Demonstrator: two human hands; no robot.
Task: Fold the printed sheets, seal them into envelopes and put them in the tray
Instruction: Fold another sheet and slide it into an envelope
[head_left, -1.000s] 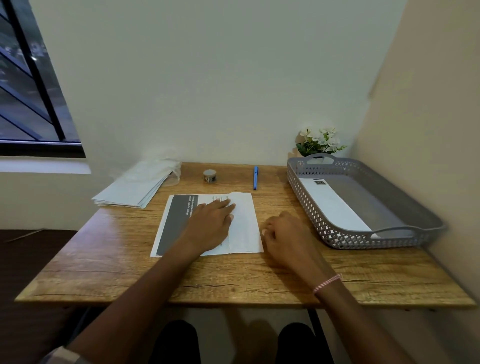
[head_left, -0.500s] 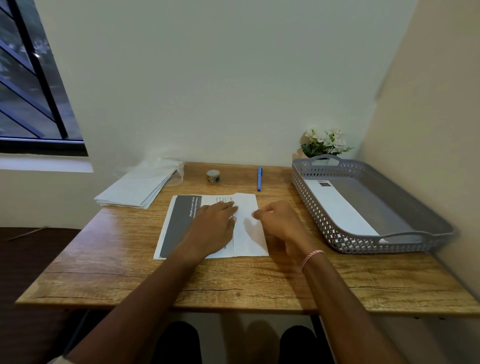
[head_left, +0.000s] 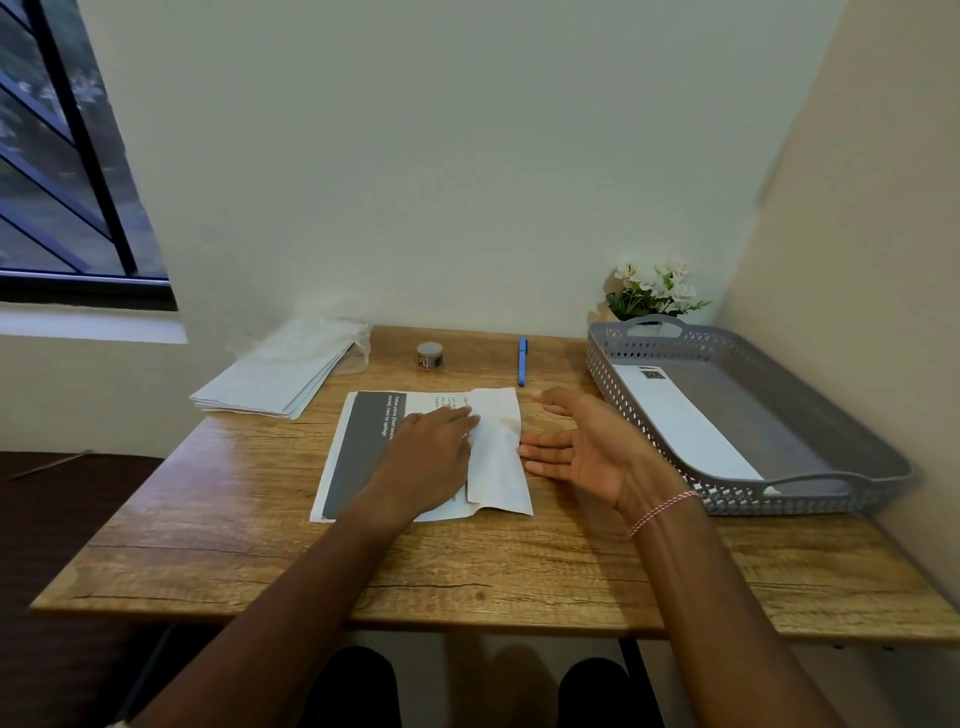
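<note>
we press our left hand (head_left: 431, 457) flat on the sheet (head_left: 358, 452) in the middle of the table (head_left: 519, 566) to pin its folded-over right flap (head_left: 496, 457), while our right hand (head_left: 587, 452) hovers just beside it, fingers spread and empty, likely ready to crease, with one envelope (head_left: 680, 421) already in the tray (head_left: 810, 480).

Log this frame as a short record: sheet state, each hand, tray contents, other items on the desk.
sheet: printed sheet flat on the wooden desk, its right-side flap folded over leftward
left hand: left hand pressed flat on the sheet, fingertips at the flap's edge
right hand: right hand open, palm facing left, fingertips by the flap's right edge; contact unclear
tray: grey tray at right holds one white envelope
back of desk: stack of envelopes, tape roll, blue pen, white flowers
stage: folding
</note>
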